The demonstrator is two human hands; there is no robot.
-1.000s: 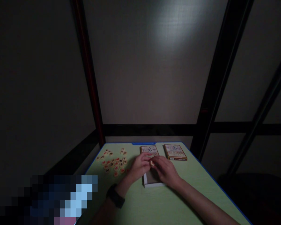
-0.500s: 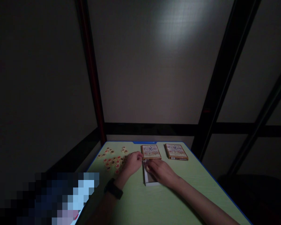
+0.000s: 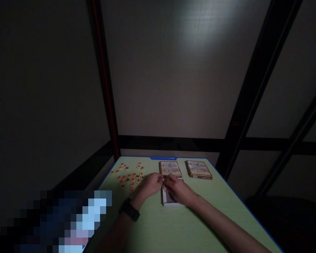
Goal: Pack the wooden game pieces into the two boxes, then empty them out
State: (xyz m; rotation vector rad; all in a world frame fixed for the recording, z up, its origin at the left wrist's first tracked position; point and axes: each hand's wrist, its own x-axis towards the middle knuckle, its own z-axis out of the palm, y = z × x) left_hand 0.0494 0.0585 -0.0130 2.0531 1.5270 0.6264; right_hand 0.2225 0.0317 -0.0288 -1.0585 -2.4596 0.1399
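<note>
1. Green table (image 3: 189,225), blue edge, dim room. Wall and dark frame posts behind; lighting poor, fine detail lost.
2. Blurred patch lower left – nothing readable there.
3. Two printed boxes at the far edge: left box (image 3: 170,168) just beyond the hands, right box (image 3: 199,169) well apart to the right, untouched.
4. Open tray (image 3: 166,201), grey inside, white rim, flat at table centre under the right hand. Contents mostly hidden; fill level not readable.
5. Left hand (image 3: 150,185), black watch (image 3: 129,210) on the wrist, sits just left of the tray, fingers curled, thumb and forefinger pinched toward the right hand.
6. Right hand (image 3: 179,191) lies over the tray's far end, fingertips meeting the left at its far left corner.
7. Small piece (image 3: 163,180) – pale spot between the two sets of fingertips. Looks pinched by both, above the tray corner. Which hand carries the grip: cannot tell.
8. Loose pieces (image 3: 129,175) – round, pale, red and black marks, scattered left of the left hand, near the table's left edge.
9. Risks, as judgement:
   - Two-handed pinch on a small round piece: uneven release likely drops it outside the rim, and it could roll.
   - Right hand's weight on the light tray: could shift or tip it.
   - Left wrist close to the scatter: a sweep would knock pieces toward the left edge and off.
   - Low light: face marks easy to misread.
</note>
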